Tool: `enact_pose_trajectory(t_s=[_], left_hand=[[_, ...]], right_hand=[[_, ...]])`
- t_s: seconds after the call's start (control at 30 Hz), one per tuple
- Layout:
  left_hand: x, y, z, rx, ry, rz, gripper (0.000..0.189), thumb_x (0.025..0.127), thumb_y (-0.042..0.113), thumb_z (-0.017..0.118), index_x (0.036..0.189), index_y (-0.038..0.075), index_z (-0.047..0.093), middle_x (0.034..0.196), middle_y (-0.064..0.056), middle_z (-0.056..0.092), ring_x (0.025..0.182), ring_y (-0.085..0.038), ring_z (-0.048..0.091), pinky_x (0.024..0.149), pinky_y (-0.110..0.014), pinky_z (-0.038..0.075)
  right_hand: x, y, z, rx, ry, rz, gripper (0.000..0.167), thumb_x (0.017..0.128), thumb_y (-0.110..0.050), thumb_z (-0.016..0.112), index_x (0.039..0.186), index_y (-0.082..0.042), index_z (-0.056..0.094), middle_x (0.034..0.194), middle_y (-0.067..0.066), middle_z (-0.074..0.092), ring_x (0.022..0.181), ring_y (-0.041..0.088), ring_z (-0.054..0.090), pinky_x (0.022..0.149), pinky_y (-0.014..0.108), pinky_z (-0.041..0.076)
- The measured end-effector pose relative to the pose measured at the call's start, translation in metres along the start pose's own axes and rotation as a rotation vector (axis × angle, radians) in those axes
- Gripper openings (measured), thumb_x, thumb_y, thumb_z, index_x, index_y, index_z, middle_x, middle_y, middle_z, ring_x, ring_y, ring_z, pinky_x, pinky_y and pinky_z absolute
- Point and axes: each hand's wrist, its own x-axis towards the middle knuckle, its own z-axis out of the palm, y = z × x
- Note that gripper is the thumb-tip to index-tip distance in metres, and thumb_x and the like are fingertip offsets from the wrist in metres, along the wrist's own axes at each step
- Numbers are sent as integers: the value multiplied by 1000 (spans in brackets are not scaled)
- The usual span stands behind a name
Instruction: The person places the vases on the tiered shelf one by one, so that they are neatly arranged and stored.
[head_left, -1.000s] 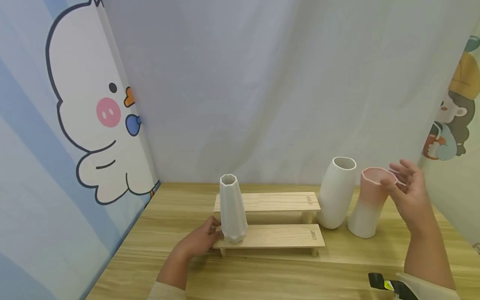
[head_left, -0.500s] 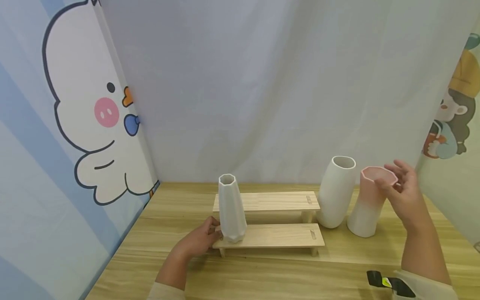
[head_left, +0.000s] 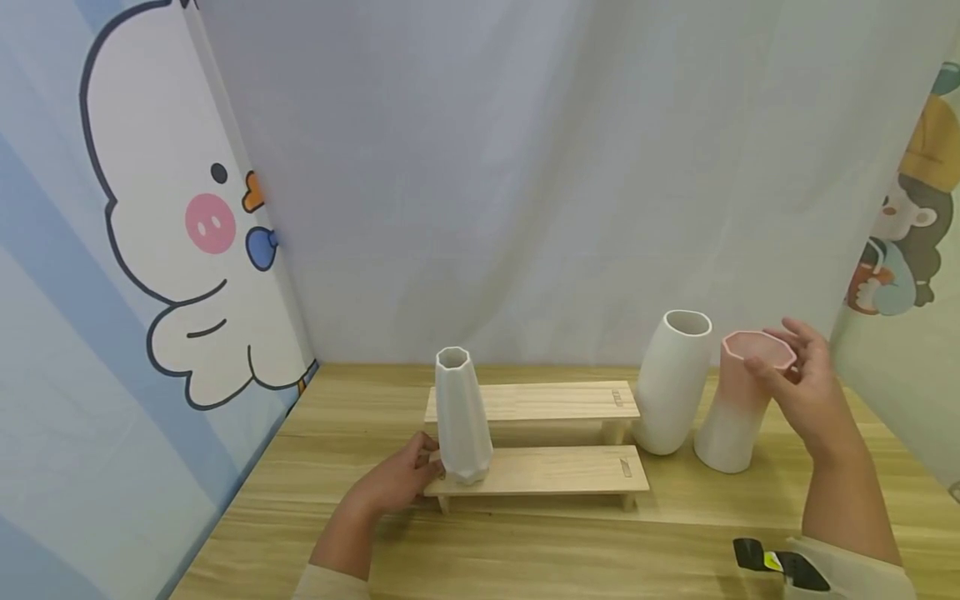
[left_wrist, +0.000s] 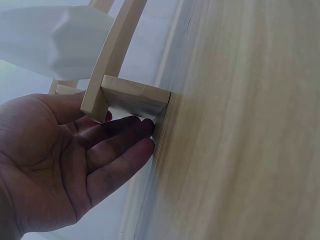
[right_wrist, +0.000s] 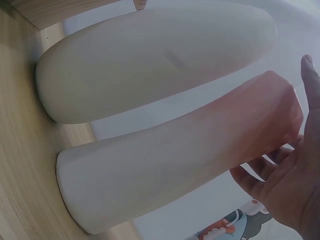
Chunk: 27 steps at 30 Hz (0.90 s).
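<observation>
In the head view, my left hand (head_left: 396,479) is at the left end of a low two-tier wooden stand (head_left: 558,471), holding the front board. The left wrist view has the thumb against the board's end (left_wrist: 95,105) and the fingers below, beside the support leg (left_wrist: 135,95). On that front board stands a slim white faceted vase (head_left: 462,425). My right hand (head_left: 806,387) is spread at the rim of a pink-and-white vase (head_left: 738,408). Its fingers reach the vase's right side, while the thumb (right_wrist: 309,75) stands off the rim in the right wrist view.
A taller rounded white vase (head_left: 671,392) stands between the stand's right end and the pink-and-white vase. Everything sits on a wood-grain table (head_left: 555,558). A pale curtain (head_left: 487,183) closes off the back, with printed cartoon panels on both sides.
My right hand has moved left, closer around the rim of the pink-and-white vase. The left hand stays at the stand's end, and the vases keep their places.
</observation>
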Motion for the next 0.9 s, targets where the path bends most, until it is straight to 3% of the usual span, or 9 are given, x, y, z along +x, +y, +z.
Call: enact_pose_trajectory(t_s=[0.9], left_hand=[[-1,1,-1,-4,0,0,27,104,28,49,122,9,44,131,-22,58,116,-34,59,80,-43,58]], right_hand=[[3,0,0,-29,-58,76,80,100,-30,57,157,-26,2,143,22,28,107,0,44,76,4,41]])
